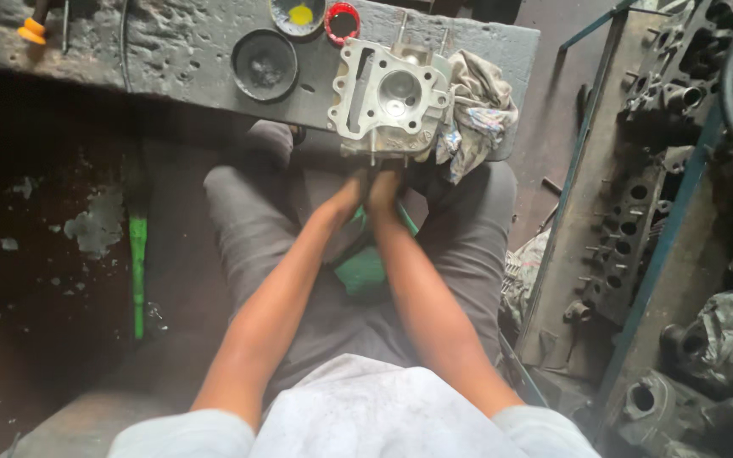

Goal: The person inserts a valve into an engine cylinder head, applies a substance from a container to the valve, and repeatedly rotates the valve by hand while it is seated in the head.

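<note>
A silver metal cylinder head (388, 97) rests on the front edge of a worn grey workbench (171, 51), its round chamber facing up. My left hand (351, 191) and my right hand (382, 188) meet close together just below that part, between my knees. The fingers are bunched and partly hidden under the bench edge, so what they grip cannot be made out. A stained rag (472, 119) lies against the right side of the cylinder head.
On the bench sit a black round lid (264, 64), a dish with a yellow blob (299, 15) and a red ring (342, 22). A green-handled tool (137, 271) leans at left. A blue-framed rack (655, 246) of dirty engine parts stands at right.
</note>
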